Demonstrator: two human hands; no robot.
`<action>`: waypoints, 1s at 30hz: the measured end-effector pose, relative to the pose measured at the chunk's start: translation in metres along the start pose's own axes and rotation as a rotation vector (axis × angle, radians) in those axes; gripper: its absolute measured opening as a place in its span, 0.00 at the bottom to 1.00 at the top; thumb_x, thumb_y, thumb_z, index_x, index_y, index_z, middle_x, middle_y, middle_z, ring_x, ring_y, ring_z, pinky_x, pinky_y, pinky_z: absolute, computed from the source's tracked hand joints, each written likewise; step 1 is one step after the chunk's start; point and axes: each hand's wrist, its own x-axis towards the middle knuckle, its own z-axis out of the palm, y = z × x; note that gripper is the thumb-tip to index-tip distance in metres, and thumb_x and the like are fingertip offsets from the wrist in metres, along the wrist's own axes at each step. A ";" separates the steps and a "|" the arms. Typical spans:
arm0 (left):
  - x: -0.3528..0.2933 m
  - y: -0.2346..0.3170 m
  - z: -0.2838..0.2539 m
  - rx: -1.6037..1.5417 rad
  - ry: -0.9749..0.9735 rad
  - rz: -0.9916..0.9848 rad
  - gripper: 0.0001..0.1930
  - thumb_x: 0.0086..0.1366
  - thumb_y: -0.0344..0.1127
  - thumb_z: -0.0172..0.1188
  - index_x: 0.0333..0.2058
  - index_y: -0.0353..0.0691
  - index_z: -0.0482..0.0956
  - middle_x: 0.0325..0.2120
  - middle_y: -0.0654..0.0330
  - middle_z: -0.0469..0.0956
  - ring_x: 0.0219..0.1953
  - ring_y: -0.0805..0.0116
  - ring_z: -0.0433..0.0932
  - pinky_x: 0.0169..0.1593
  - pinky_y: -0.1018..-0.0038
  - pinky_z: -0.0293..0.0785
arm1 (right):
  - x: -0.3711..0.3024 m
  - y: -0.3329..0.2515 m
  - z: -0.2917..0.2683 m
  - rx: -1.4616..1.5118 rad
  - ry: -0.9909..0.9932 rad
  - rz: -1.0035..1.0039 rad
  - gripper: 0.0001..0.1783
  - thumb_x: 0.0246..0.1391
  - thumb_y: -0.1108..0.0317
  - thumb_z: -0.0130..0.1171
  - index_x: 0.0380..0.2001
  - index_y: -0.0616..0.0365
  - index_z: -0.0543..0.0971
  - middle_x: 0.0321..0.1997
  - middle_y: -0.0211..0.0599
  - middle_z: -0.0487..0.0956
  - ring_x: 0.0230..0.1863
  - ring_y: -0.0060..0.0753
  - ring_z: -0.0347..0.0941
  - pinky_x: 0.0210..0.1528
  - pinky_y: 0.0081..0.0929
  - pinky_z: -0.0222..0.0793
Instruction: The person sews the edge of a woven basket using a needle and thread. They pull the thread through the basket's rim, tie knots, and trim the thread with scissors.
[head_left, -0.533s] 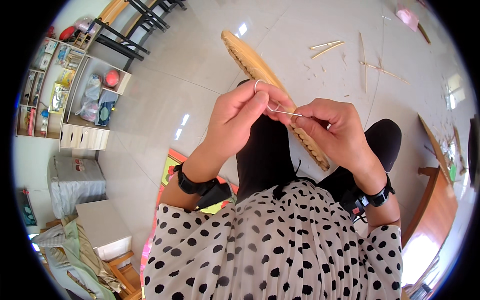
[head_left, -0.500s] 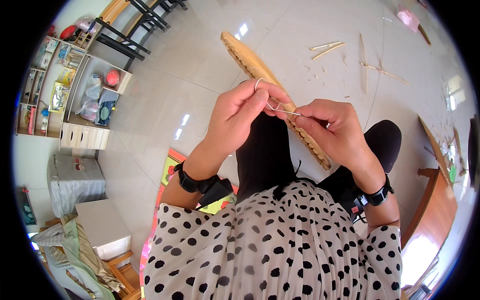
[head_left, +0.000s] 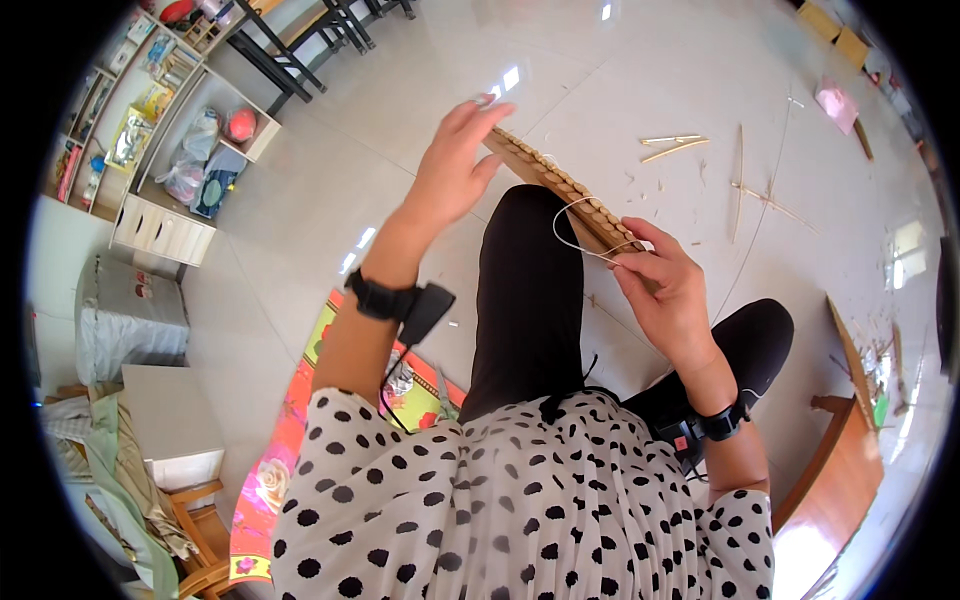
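1. Slanting across the upper middle of the frame, from the left hand [head_left: 455,160] down to the right hand [head_left: 664,290]: a straw piece [head_left: 572,187], braided edge facing up.
2. Curving out from its lower end in a loose loop: white cord [head_left: 556,226]. Probably midway through lacing cord along that edge, with slack left to take up.
3. Grasping the lower end of the straw piece with the right hand, right of centre; cord running to the same fingers, but cannot tell about a pinch on it.
4. Spreading the left hand, fingers blurred and apparently released, at the upper end; contact there too unclear to tell.
5. Calling next, most likely, for a steady right-hand hold and a smooth pull on the cord, free of snags.
6. Showing just below: a black trouser leg [head_left: 530,310].
7. Scattered farther out, upper right: thin stalks [head_left: 676,147] on the floor [head_left: 600,90].
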 end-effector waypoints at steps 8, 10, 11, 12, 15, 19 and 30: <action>0.051 -0.003 0.034 -0.086 -0.333 0.172 0.12 0.63 0.39 0.61 0.45 0.48 0.81 0.39 0.65 0.80 0.46 0.61 0.72 0.55 0.64 0.64 | -0.010 0.052 -0.027 0.056 0.260 0.153 0.07 0.56 0.75 0.63 0.38 0.63 0.85 0.54 0.42 0.78 0.49 0.27 0.75 0.49 0.23 0.70; 0.071 0.010 0.061 -0.101 -0.348 0.180 0.11 0.64 0.41 0.61 0.44 0.51 0.81 0.38 0.68 0.79 0.46 0.63 0.72 0.56 0.63 0.62 | -0.007 0.077 -0.051 0.078 0.312 0.208 0.08 0.56 0.74 0.63 0.39 0.61 0.85 0.54 0.42 0.77 0.49 0.27 0.75 0.50 0.23 0.69; 0.079 0.015 0.072 -0.096 -0.343 0.172 0.11 0.64 0.41 0.61 0.44 0.51 0.81 0.37 0.67 0.79 0.47 0.62 0.72 0.56 0.62 0.62 | -0.006 0.086 -0.062 0.092 0.340 0.236 0.08 0.56 0.73 0.63 0.39 0.61 0.85 0.55 0.41 0.77 0.50 0.26 0.75 0.50 0.23 0.69; 0.085 0.018 0.080 -0.079 -0.340 0.162 0.11 0.64 0.42 0.61 0.44 0.52 0.81 0.37 0.67 0.79 0.47 0.62 0.71 0.57 0.61 0.61 | -0.001 0.092 -0.069 0.082 0.345 0.235 0.08 0.57 0.73 0.62 0.40 0.60 0.86 0.54 0.41 0.78 0.52 0.27 0.74 0.54 0.24 0.68; 0.102 0.022 0.093 -0.027 -0.338 0.118 0.11 0.64 0.43 0.60 0.45 0.53 0.81 0.37 0.66 0.79 0.47 0.61 0.71 0.57 0.59 0.60 | 0.019 0.116 -0.082 0.122 0.333 0.173 0.08 0.57 0.74 0.62 0.40 0.61 0.86 0.52 0.41 0.80 0.57 0.30 0.72 0.58 0.26 0.65; 0.119 0.030 0.107 0.010 -0.398 0.077 0.12 0.65 0.44 0.60 0.46 0.54 0.81 0.38 0.65 0.79 0.49 0.60 0.71 0.58 0.58 0.59 | 0.031 0.122 -0.096 0.241 0.370 0.283 0.08 0.57 0.73 0.63 0.40 0.61 0.86 0.51 0.39 0.80 0.61 0.32 0.69 0.63 0.28 0.61; 0.124 0.036 0.119 0.046 -0.338 0.064 0.19 0.56 0.57 0.66 0.42 0.54 0.83 0.38 0.61 0.80 0.50 0.58 0.72 0.56 0.49 0.61 | 0.031 0.135 -0.097 0.262 0.395 0.257 0.08 0.58 0.72 0.62 0.39 0.60 0.86 0.50 0.38 0.81 0.62 0.32 0.69 0.64 0.29 0.60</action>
